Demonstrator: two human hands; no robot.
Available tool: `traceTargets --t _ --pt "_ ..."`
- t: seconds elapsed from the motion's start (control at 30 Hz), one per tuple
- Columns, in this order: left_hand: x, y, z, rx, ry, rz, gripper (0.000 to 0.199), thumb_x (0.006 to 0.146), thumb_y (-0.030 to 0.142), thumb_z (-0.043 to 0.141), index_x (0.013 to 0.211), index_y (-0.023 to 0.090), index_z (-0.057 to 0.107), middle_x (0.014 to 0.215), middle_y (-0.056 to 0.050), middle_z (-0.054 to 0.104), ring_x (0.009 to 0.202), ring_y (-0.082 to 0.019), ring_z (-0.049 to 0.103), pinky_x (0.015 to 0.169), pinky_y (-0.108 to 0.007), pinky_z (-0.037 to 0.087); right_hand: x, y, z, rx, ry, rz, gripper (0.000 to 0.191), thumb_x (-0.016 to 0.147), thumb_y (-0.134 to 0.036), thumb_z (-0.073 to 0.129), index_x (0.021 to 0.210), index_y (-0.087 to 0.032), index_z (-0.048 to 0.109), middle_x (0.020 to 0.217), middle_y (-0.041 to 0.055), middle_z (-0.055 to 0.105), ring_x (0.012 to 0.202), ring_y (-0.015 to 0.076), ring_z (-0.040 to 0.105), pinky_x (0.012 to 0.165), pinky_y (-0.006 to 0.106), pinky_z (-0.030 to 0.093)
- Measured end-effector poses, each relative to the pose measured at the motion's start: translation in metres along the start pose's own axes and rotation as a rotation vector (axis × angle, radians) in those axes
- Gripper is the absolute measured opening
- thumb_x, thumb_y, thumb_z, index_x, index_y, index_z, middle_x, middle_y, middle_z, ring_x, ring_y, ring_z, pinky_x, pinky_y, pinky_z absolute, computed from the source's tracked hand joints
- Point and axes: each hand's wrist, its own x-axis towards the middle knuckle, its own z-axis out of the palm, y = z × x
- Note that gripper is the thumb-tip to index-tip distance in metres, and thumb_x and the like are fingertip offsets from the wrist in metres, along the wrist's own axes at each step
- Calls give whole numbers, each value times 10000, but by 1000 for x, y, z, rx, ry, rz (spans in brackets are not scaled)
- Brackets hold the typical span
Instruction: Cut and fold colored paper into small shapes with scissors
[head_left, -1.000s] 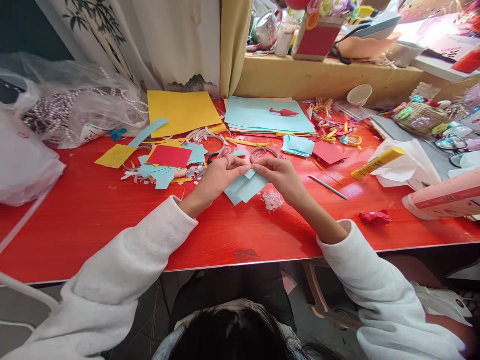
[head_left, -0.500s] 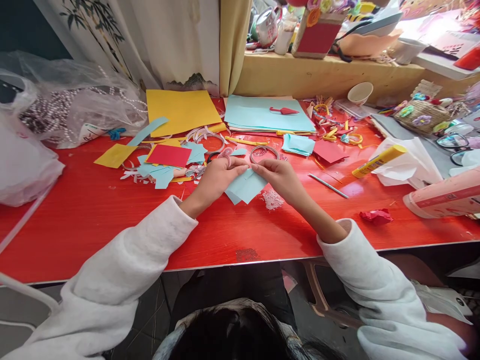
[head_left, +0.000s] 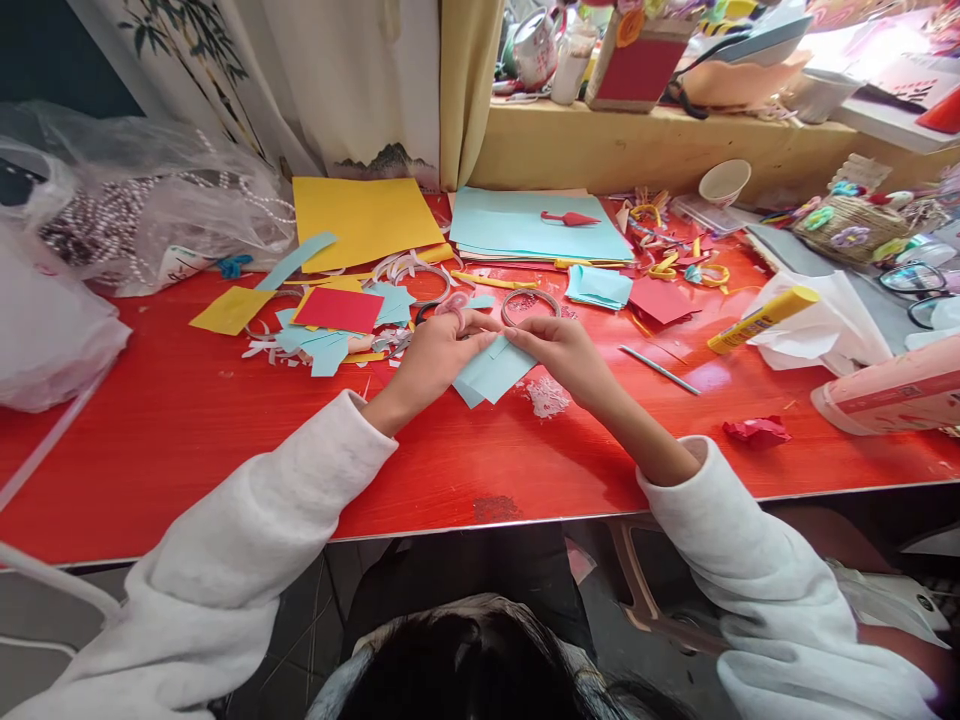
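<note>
L hand (head_left: 439, 355) & R hand (head_left: 559, 350) both at table ctr, side by side; thumb + index of each pinched on far edge of folded lt-blue paper (head_left: 495, 378). Paper hangs toward near side, pointed lower edge, layers overlapping, just above or on red table (head_left: 450, 480) (can't tell which). Both wrists in white sleeves.

Pink loop (head_left: 454, 305) just beside L hand, far side; thin ring (head_left: 531, 292) just past R hand fingers. White scraps (head_left: 547, 397) on table, near side of R hand.

L of hands: red paper pc (head_left: 339, 311) on top of lt-blue & yellow cuttings, w/ yellow paper pc (head_left: 232, 311) farther L. Far L-ctr: lg yellow sheet (head_left: 364, 225). Far ctr: stack of lt-blue sheets (head_left: 517, 235) w/ sm red umbrella-shaped pc (head_left: 570, 218) on it.

R of hands: sm folded blue pc (head_left: 598, 286) next to red paper sq (head_left: 662, 299); thin blue stick (head_left: 660, 370) lying diag; yellow glue stick (head_left: 763, 320) tilted, partly over white tissue (head_left: 817, 335); crumpled red wrapper (head_left: 757, 431) near R. White paper cup (head_left: 724, 182) far R, tipped; woven basket w/ yarn flowers (head_left: 847, 235) beyond glue. Clear bag of beads (head_left: 150, 210) far L.
</note>
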Motion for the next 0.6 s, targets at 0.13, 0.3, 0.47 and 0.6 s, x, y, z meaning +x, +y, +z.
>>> traceTargets --t 0.13,0.3,0.47,0.6 --pt "1 -1 0 104 3 -5 224 808 363 619 911 195 725 908 -42 725 937 -220 621 797 -327 479 1 5 0 -55 20 -47 270 819 -413 609 733 -157 617 660 2 530 626 109 443 572 261 334" --pt "2 -5 -1 105 -6 26 158 792 325 629 779 193 716 773 -17 704 927 -224 622 953 -406 441 0 3 0 -42 43 -46 277 821 -412 604 720 -154 613 647 -2 511 615 109 438 571 264 329" --pt "2 -1 -1 4 -37 -58 155 767 333 655 775 184 693 720 -9 680 790 -185 623 837 -373 482 1 3 -1 -17 37 -67 238 814 -378 621 732 -155 615 674 4 536 636 113 451 592 266 347" --pt "2 -1 -1 -71 -99 -154 169 741 349 676 743 180 671 664 -2 640 643 -151 574 665 -327 468 1 5 -1 -30 9 -136 225 832 -372 606 757 -161 612 716 9 549 668 118 449 606 268 345"
